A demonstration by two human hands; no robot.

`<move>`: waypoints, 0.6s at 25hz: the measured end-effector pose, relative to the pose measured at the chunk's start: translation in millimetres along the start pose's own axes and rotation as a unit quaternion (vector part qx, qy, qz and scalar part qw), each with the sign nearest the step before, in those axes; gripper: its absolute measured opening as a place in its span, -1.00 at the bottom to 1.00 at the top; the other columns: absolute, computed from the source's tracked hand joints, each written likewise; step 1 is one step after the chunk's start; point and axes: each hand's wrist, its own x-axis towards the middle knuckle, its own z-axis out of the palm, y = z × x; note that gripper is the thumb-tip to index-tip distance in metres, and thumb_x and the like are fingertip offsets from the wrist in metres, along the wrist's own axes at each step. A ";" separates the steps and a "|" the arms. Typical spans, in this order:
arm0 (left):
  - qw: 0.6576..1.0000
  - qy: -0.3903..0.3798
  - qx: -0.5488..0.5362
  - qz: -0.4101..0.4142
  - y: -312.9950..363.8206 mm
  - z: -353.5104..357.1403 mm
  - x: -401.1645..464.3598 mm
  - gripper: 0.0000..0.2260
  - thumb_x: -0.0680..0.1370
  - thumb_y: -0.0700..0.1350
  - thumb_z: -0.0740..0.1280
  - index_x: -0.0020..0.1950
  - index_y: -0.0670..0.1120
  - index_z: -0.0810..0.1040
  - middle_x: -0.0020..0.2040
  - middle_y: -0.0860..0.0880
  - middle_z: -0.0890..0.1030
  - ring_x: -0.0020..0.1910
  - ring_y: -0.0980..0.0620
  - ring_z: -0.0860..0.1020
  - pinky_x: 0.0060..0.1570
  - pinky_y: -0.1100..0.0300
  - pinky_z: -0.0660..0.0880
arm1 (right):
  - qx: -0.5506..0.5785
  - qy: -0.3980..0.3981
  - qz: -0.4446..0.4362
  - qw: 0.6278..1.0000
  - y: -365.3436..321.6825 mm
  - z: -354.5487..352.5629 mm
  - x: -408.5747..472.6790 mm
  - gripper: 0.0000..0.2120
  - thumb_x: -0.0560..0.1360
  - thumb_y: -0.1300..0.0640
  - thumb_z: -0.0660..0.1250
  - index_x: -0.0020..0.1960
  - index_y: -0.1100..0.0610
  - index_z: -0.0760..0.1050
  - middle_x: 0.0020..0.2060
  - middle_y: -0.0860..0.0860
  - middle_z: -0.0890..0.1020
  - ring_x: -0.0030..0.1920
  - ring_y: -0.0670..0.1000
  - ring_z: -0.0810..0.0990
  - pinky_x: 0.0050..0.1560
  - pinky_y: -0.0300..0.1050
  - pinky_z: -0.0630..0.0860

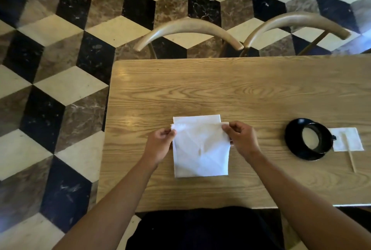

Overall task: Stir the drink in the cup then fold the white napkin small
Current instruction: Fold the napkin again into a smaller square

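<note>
A white napkin (200,149) lies on the wooden table (241,93) near its front edge. Its upper layer is lifted and half folded over the flat layer beneath. My left hand (160,141) pinches the lifted layer's left corner. My right hand (241,139) pinches its right corner. To the right stands a black cup (295,139) with a pale drink inside. A thin wooden stirrer (349,153) rests beside the cup, partly on a second small white napkin (349,139).
Two wooden chair backs (188,28) (297,22) stand along the table's far edge. The table's left edge drops to a checkered marble floor (50,89). My dark-clothed lap (200,229) is under the front edge.
</note>
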 end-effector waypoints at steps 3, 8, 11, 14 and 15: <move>0.999 0.032 0.038 -0.007 1.4 8.7 23.9 -0.88 0.55 -0.02 0.47 -0.16 0.00 0.66 -0.18 -0.07 0.75 -0.13 -0.04 0.71 -0.08 0.08 0.62 | -0.019 0.006 0.020 1.000 3.4 9.6 27.9 -0.91 0.48 0.07 0.50 -0.16 0.07 0.66 -0.32 0.00 0.68 -0.32 0.00 0.57 -0.20 0.16 0.64; 0.996 0.053 0.072 -0.008 -4.1 16.0 51.8 -0.90 0.54 -0.12 0.47 -0.03 -0.15 0.69 -0.23 0.03 0.68 -0.27 0.11 0.59 -0.23 0.27 0.50 | -0.049 -0.002 0.047 0.998 14.3 20.7 56.8 -0.88 0.37 -0.07 0.47 -0.20 -0.04 0.68 -0.33 -0.07 0.69 -0.31 -0.01 0.61 -0.16 0.22 0.69; 0.992 0.062 0.105 -0.006 -4.6 15.4 58.9 -0.90 0.54 -0.08 0.45 -0.05 -0.10 0.71 -0.27 0.03 0.67 -0.33 0.09 0.58 -0.24 0.18 0.47 | -0.109 0.022 0.033 0.993 10.7 25.8 63.1 -0.90 0.45 -0.05 0.47 -0.16 -0.03 0.67 -0.33 -0.11 0.68 -0.31 -0.04 0.62 -0.19 -0.05 0.60; 0.986 0.077 0.150 0.008 -8.3 16.1 64.1 -0.90 0.53 -0.06 0.44 -0.06 -0.07 0.72 -0.20 0.00 0.70 -0.22 0.04 0.63 -0.16 0.14 0.50 | -0.147 0.043 0.032 0.988 8.0 30.7 66.0 -0.89 0.49 -0.04 0.46 -0.08 -0.01 0.65 -0.30 -0.18 0.65 -0.27 -0.12 0.60 -0.21 -0.22 0.42; 0.983 0.081 0.165 0.008 -10.0 16.7 65.4 -0.88 0.54 -0.06 0.44 -0.04 -0.08 0.72 -0.20 -0.01 0.70 -0.18 0.01 0.64 -0.13 0.13 0.50 | -0.151 0.051 0.036 0.987 7.0 32.6 65.8 -0.88 0.48 -0.04 0.46 -0.06 -0.01 0.65 -0.28 -0.18 0.65 -0.24 -0.10 0.61 -0.18 -0.23 0.41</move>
